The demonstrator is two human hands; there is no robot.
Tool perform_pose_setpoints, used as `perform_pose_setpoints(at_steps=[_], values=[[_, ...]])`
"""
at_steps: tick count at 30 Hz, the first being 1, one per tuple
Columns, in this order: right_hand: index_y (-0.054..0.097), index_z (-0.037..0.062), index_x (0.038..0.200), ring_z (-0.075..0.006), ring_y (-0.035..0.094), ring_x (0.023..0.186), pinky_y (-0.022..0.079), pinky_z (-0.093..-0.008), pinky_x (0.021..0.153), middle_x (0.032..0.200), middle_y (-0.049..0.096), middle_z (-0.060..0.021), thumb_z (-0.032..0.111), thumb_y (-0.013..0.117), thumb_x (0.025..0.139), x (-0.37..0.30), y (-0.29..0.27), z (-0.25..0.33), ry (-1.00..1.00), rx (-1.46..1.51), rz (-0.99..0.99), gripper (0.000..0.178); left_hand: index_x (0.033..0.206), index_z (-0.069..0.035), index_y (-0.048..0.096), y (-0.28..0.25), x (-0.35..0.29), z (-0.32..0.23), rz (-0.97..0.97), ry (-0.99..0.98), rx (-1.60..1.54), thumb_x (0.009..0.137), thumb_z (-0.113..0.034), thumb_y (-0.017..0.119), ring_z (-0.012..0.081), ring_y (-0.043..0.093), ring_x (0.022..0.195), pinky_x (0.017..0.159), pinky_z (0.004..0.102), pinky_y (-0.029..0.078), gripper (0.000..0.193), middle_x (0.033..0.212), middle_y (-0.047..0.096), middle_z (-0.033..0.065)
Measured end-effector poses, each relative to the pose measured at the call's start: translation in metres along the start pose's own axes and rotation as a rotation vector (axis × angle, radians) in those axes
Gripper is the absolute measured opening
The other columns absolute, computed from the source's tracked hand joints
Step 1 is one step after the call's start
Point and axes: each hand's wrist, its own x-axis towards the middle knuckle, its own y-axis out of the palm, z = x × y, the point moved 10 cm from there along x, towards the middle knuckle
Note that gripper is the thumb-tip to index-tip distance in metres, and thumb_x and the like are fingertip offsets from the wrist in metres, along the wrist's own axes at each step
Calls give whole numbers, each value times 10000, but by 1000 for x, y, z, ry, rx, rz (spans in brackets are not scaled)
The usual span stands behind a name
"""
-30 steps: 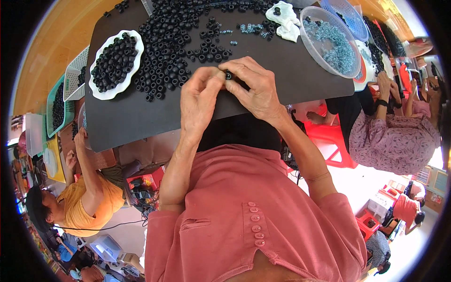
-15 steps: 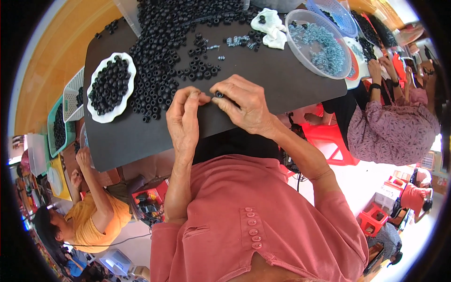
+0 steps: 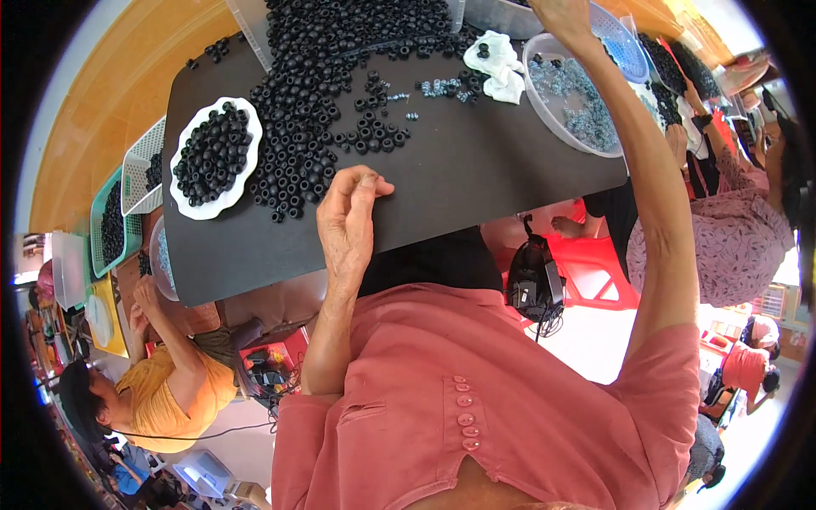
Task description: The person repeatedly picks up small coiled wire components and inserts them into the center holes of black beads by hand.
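My left hand is over the near part of the dark table, thumb and fingertips pinched together. Anything between them is too small to make out. My right arm stretches to the far right, and my right hand is at a grey tub, its fingers cut off by the picture's edge. A large heap of round black pieces with holes lies left of centre. Beyond my left hand are a smaller cluster of black pieces and a few small clear bluish parts.
A white scalloped dish of black pieces stands at left. At right, a clear round tub holds bluish parts beside a crumpled white cloth and a blue basket. Co-workers sit left, in a yellow shirt, and right.
My right hand has left my left hand, where it held a black piece, and swung far right over the tubs. That piece no longer shows. My left hand keeps its pinch.
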Motion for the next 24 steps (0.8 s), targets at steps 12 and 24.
perform_pose_setpoints(at_steps=[12, 24], values=[[664, 54, 996, -267, 630, 777, 508, -347, 700, 853, 629, -109, -27, 619, 753, -93, 140, 144, -377, 512, 649, 260, 938, -18, 588, 1, -2, 4, 39, -47, -37, 955, -163, 513, 37, 477, 687, 617, 188, 380, 164, 821, 640, 28], [646, 25, 947, -179, 593, 692, 494, -309, 638, 779, 577, -74, -18, 620, 708, -110, 70, 181, -195, 809, 675, 244, 978, 27, 568, -2, 7, 2, 14, -103, -213, 941, -96, 512, 100, 589, 795, 762, 236, 471, 140, 855, 639, 56]])
